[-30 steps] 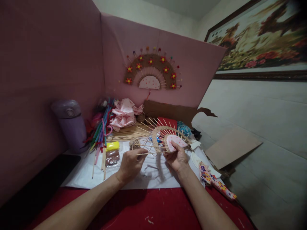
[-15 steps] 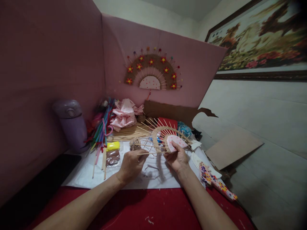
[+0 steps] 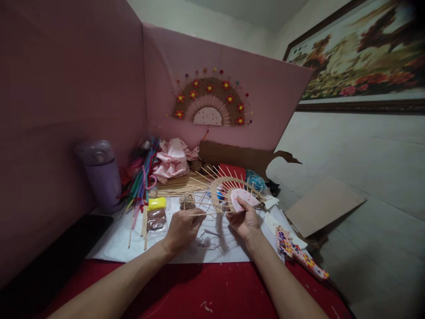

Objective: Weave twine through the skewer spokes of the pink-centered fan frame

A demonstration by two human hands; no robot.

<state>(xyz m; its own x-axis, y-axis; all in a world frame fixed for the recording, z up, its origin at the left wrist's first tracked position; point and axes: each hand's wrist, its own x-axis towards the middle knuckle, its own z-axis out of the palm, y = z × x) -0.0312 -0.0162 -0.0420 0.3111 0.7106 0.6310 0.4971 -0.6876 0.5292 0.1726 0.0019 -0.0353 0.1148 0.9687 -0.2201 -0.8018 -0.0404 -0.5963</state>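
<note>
My right hand (image 3: 245,221) grips a half-round fan of thin wooden sticks (image 3: 221,175) at its base, thumb on the white, red-spotted half-disc (image 3: 241,200). The sticks spread out from the half-disc, and a band of woven jute twine (image 3: 217,190) arches across them. My left hand (image 3: 185,227) is closed beside the fan's lowest stick, whose tip crosses over the fingers. What lies between those fingers is too small to make out. Just behind the left hand rests a ball of jute twine (image 3: 187,200).
Yellow and brown clay packets (image 3: 156,212) lie left on the white sheet (image 3: 113,243). Beyond are pipe cleaners (image 3: 137,177), loose sticks (image 3: 172,185) and crumpled pink cloth (image 3: 171,158). A purple bottle (image 3: 101,177) stands left. A finished fan (image 3: 209,95) hangs on the pink board; a flowered glue gun (image 3: 300,254) lies right.
The view has shifted very slightly. Both hands and the stick fan hold almost the same position, with the left hand still closed by the lowest stick.
</note>
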